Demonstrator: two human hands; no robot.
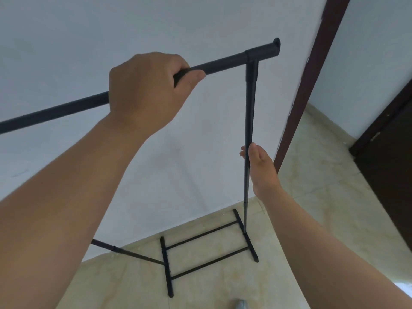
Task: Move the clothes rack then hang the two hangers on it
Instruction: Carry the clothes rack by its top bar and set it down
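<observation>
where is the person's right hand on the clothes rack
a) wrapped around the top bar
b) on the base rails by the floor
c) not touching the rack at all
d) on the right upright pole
d: the right hand sits against the right upright pole about halfway down the clothes rack, while the left hand is the one closed around the top bar.

Rack (250,103) before wall (89,30) — doorframe (312,74) right
</observation>
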